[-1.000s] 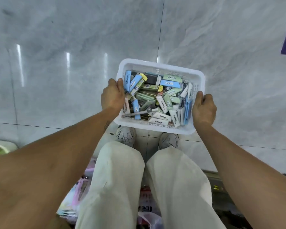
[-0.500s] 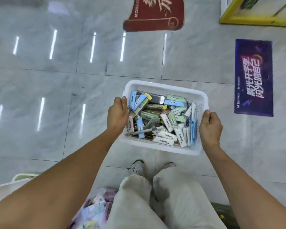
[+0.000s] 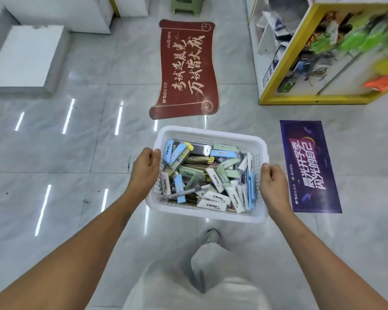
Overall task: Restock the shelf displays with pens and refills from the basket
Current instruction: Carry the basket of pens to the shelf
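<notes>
A white plastic basket (image 3: 211,134) hangs in front of me above the floor, carried by both hands. It is full of small boxes of refills (image 3: 213,175) in blue, green, white and yellow, and a grey pen (image 3: 184,193) lies across them near the front. My left hand (image 3: 145,171) grips the basket's left rim. My right hand (image 3: 272,185) grips its right rim.
A yellow-framed display shelf (image 3: 311,99) with packaged goods stands at the far right. A red floor sticker (image 3: 186,70) and a purple one (image 3: 309,166) lie on the grey tiles. White blocks (image 3: 29,59) sit at the far left, a green stool (image 3: 185,5) at the top.
The view has lifted from straight down at the floor to forward, so the shelf, stickers and white blocks came into sight. Both hands keep their grip on the basket, and my legs have stepped.
</notes>
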Motion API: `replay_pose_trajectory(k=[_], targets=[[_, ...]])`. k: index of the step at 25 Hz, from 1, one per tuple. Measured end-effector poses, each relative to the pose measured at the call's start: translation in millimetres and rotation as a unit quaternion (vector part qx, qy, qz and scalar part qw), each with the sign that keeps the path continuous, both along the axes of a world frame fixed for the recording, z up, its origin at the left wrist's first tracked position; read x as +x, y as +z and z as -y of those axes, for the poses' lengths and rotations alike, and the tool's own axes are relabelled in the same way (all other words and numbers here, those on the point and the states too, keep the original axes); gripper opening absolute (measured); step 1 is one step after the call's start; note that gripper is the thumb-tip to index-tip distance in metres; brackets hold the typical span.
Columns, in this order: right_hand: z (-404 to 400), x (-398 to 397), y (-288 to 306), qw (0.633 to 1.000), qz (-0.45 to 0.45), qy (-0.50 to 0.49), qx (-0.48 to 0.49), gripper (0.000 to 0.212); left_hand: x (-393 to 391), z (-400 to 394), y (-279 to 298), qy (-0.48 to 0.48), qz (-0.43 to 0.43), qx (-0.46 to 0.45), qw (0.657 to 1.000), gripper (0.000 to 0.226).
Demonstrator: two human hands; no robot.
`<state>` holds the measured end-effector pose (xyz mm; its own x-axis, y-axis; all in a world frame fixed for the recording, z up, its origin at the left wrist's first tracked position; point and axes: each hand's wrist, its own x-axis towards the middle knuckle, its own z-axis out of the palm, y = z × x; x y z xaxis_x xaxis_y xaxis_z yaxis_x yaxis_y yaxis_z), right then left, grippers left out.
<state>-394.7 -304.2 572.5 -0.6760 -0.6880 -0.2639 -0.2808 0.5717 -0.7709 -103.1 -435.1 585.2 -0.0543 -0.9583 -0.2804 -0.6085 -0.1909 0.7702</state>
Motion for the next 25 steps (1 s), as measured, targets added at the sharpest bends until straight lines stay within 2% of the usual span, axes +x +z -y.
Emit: replay_pose_trajectory(k=[4,7,10,19,25], targets=[[90,-47,38,0.999,-0.028,0.005,-0.017,0.035,-51,86,32,0.016,-0.019,-0.019,1.0,0.042],[160,-70,57,0.999,-0.046,0.01,-0.026,0.035,-75,152,43,0.023,-0.034,-0.04,0.998,0.034],[246,-85,65,0.999,-0.047,0.002,-0.029,0.035,-91,239,49,0.018,-0.04,-0.047,0.998,0.026],[491,-124,92,0.997,-0.059,-0.039,-0.033,0.035,-145,506,77,-0.014,-0.033,-0.052,0.998,0.031],[652,-173,88,0.996,-0.068,-0.052,-0.034,0.036,-195,674,72,-0.027,-0.028,-0.054,0.998,0.033]])
